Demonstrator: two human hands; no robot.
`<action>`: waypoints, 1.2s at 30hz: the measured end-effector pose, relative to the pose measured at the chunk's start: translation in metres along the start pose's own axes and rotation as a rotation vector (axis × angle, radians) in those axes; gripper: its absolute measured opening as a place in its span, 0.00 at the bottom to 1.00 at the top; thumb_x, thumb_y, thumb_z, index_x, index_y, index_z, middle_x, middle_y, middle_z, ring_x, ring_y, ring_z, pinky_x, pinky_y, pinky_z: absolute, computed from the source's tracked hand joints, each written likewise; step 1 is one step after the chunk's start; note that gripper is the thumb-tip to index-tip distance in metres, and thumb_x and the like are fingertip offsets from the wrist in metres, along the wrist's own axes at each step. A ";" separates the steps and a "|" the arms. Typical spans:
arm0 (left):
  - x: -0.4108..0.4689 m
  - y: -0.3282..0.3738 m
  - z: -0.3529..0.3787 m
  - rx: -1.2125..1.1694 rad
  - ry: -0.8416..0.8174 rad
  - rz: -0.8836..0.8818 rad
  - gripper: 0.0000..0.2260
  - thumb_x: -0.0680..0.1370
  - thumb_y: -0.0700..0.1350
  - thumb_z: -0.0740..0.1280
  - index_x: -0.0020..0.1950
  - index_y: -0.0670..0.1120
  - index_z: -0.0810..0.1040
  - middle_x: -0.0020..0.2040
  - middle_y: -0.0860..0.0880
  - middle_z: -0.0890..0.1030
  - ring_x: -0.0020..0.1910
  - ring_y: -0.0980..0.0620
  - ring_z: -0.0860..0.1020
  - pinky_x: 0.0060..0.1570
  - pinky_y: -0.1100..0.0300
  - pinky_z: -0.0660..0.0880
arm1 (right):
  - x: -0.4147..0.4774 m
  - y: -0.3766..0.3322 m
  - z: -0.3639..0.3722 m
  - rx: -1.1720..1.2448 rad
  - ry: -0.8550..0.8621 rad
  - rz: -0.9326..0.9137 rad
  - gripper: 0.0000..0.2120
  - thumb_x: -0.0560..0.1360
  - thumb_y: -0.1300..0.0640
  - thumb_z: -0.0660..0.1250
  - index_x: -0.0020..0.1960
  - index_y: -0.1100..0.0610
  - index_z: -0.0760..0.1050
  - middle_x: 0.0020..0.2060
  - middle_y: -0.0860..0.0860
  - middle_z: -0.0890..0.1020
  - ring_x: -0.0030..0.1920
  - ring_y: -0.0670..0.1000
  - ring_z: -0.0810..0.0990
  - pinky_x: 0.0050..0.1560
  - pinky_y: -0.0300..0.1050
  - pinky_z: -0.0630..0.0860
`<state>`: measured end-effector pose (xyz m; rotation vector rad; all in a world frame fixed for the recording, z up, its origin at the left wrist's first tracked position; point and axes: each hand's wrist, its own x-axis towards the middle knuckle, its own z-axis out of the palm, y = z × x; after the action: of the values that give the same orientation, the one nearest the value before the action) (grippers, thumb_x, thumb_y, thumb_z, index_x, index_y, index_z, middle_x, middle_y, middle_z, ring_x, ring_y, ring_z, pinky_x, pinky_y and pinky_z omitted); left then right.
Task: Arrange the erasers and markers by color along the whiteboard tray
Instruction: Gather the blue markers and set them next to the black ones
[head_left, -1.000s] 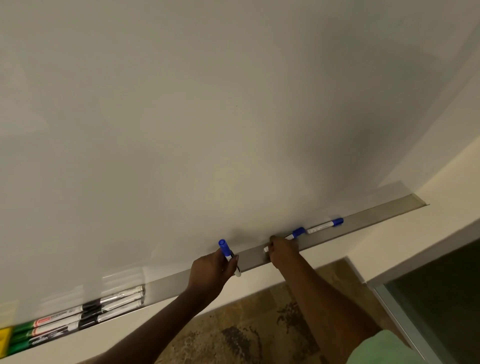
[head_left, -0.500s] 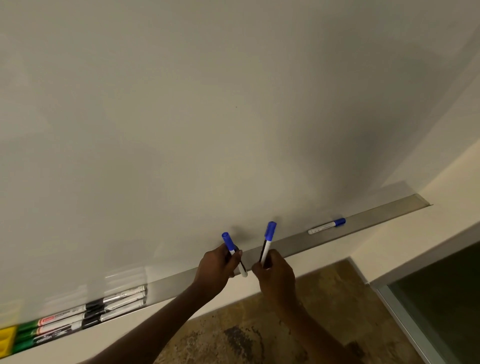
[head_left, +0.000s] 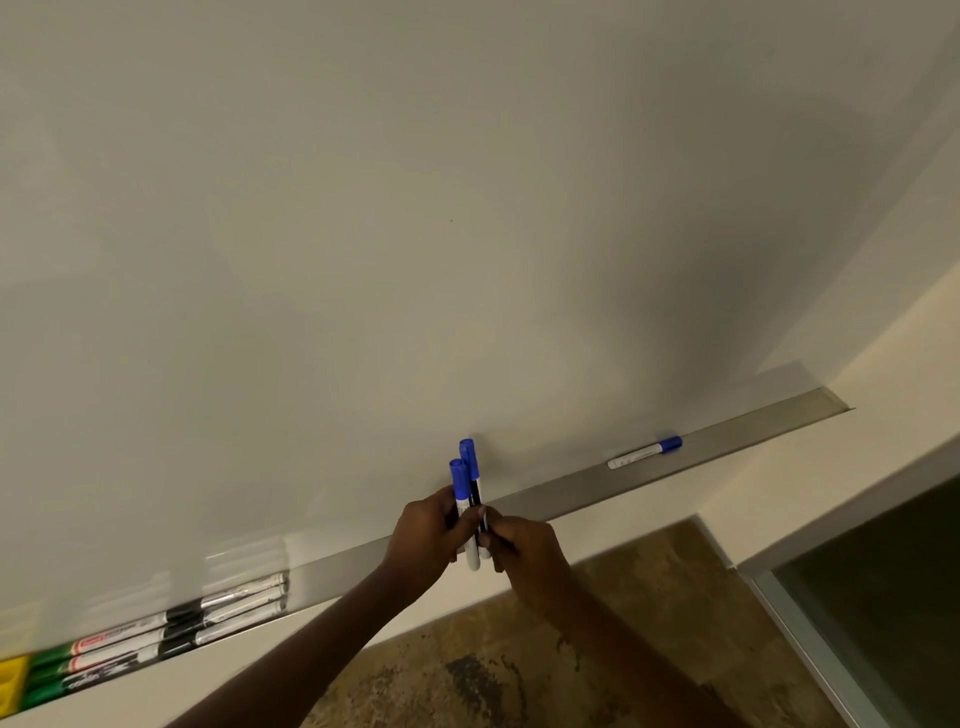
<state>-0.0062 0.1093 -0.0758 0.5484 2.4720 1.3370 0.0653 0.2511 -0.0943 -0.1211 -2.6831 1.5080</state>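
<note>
Two blue-capped markers (head_left: 466, 486) stand upright side by side, caps up, in front of the grey whiteboard tray (head_left: 571, 493). My left hand (head_left: 423, 535) grips them from the left; my right hand (head_left: 524, 553) pinches their lower barrels from the right. A third blue-capped marker (head_left: 644, 453) lies alone in the tray to the right. At the tray's left end lie black-capped markers (head_left: 228, 605), then green ones (head_left: 57, 670), and a yellow eraser (head_left: 11, 678) at the frame edge.
The whiteboard (head_left: 415, 234) fills the upper view. The tray ends at the right (head_left: 831, 402) against a cream wall. Below are a brown patterned floor (head_left: 493, 665) and a dark glass panel (head_left: 883, 587) at lower right.
My right hand lifted a blue marker from the tray and brought it left against the one in my left hand. Both markers now stand together between my hands.
</note>
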 end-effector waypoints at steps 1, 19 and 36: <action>0.000 0.001 0.000 0.035 0.010 0.011 0.08 0.78 0.50 0.66 0.39 0.55 0.71 0.28 0.52 0.77 0.26 0.56 0.77 0.31 0.53 0.78 | 0.001 0.000 -0.002 0.021 -0.011 -0.016 0.11 0.79 0.56 0.62 0.52 0.62 0.79 0.35 0.49 0.81 0.33 0.34 0.77 0.36 0.24 0.72; 0.010 0.015 -0.016 0.295 0.155 0.120 0.08 0.79 0.52 0.63 0.47 0.49 0.74 0.29 0.53 0.75 0.28 0.51 0.77 0.33 0.56 0.72 | 0.082 0.068 -0.123 -0.358 0.263 0.922 0.14 0.77 0.49 0.65 0.58 0.55 0.76 0.51 0.50 0.82 0.52 0.49 0.80 0.51 0.40 0.75; 0.015 0.021 -0.016 0.250 0.212 0.161 0.08 0.78 0.52 0.65 0.46 0.47 0.76 0.27 0.57 0.71 0.27 0.53 0.73 0.30 0.61 0.70 | 0.080 0.092 -0.123 0.300 0.568 0.948 0.18 0.75 0.58 0.67 0.61 0.66 0.72 0.52 0.62 0.79 0.51 0.61 0.79 0.52 0.53 0.77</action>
<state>-0.0223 0.1147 -0.0508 0.7091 2.8457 1.2037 0.0004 0.4110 -0.1078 -1.6819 -1.9428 1.6427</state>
